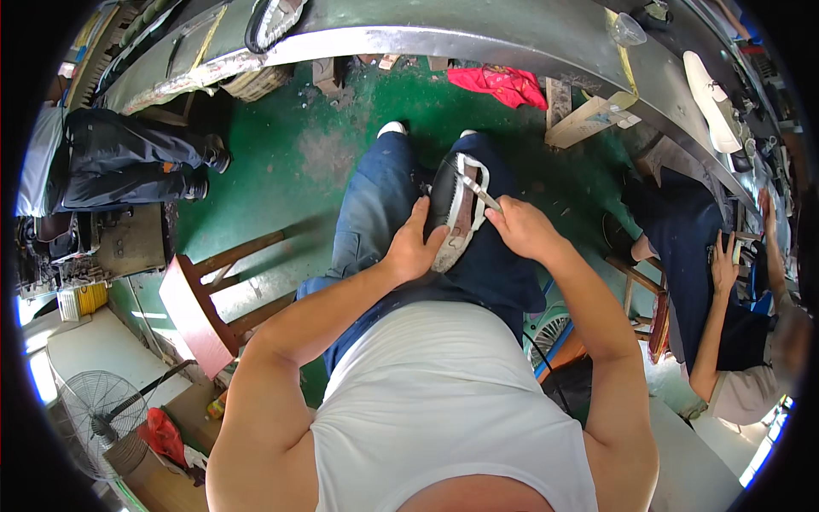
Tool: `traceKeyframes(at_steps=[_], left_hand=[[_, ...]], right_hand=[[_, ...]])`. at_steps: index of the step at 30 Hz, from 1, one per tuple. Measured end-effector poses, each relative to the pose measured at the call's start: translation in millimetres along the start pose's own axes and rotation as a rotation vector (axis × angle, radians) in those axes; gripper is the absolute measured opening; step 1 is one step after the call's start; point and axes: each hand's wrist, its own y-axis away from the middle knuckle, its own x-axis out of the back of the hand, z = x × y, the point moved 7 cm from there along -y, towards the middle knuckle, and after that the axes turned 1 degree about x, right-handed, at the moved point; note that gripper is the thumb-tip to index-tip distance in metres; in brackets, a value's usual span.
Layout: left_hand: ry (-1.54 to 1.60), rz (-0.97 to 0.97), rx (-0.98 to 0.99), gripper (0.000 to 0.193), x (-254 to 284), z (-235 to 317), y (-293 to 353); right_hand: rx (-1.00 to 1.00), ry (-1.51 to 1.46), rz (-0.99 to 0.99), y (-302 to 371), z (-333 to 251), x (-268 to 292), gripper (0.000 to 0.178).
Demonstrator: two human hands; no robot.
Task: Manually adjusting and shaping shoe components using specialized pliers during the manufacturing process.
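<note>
One long metal desk (375, 43) spans the far side of our view, with a white shoe (708, 102) lying toward its right end. Below it, our blue trousers (367, 200) make a lap, and beside us on the left stands a wooden stool (198, 316). Over the lap, nearer the right thigh, we have the dark shoe (463, 215), sole side up and roughly lengthwise between our two hands.

We judge it light, firm along the sole and a little softer at the sides, so it should bear a steady grip; the pale rim looks the easiest part to mark or bend. The sides near the end closer to us seem the best hold, leaving the rest of the sole free. Its side is black, the middle of the underside brownish, and white edging with a toothed, stitch-like line runs around it.

Our left hand (415, 247) grips the shoe's left side. Our right hand (525, 226) is closed round a slim tool (483, 195), whose far end lies over the white edging; whether it touches, we cannot tell.
</note>
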Motion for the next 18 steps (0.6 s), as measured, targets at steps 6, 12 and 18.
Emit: traceKeyframes(at_steps=[6, 12, 18], left_hand=[[0.123, -0.077, 0.164, 0.079, -2, -8, 9], [0.014, -0.299, 0.205, 0.104, 7, 4, 7], [-0.366, -0.003, -0.209, 0.082, 114, 103, -20]], right_hand=[[0.035, -0.114, 0.015, 35, -24, -18, 0.041], [-0.121, -0.397, -0.03, 58, -1, -34, 0.035], [-0.23, -0.956, 0.268, 97, 47, -54, 0.03]])
